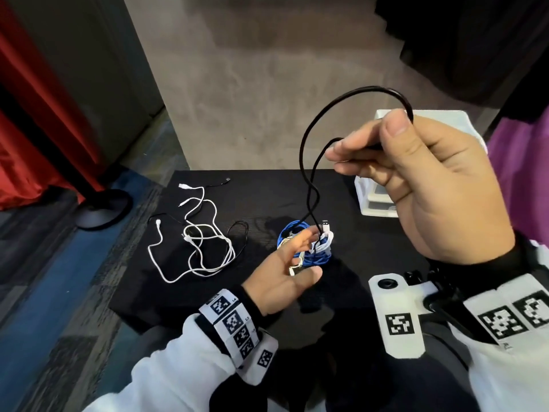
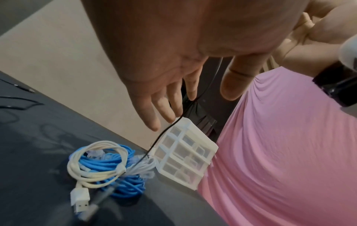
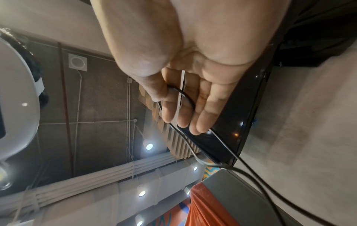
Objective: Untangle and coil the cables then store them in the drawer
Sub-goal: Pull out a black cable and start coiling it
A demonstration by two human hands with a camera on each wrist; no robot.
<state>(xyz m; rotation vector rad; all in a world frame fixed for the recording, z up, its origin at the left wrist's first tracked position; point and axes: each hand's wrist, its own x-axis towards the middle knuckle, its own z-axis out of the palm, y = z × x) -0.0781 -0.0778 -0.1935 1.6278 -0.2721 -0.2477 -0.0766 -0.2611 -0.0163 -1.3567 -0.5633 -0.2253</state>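
A black table (image 1: 371, 227) carries everything, and at its far right corner stands a white plastic drawer unit (image 1: 377, 200) with translucent drawer fronts, seen from the left wrist as a grid of small compartments. On the left part of the table lies a loose tangle of white cables (image 1: 205, 248), thin and looping over one another, with a thin black cable (image 1: 240, 233) threaded through them. Near the table's middle sits a bundle: a blue cable (image 2: 115, 165) wound into a tight coil with clear plugs showing, and a cream-white USB cable (image 2: 90, 168) coiled on top of it, its flat plug hanging off the near side.

The right hand (image 1: 416, 185) is raised above the table and pinches a black cable (image 1: 309, 138) between thumb and fingers. This cable is thin and glossy; it arches up over the hand, falls in two strands that cross once, and ends at a USB plug beside the blue coil. The left hand (image 1: 285, 278) hovers low over the bundle, fingers straight and spread, gripping nothing, its fingertips just by the black cable's lower end.
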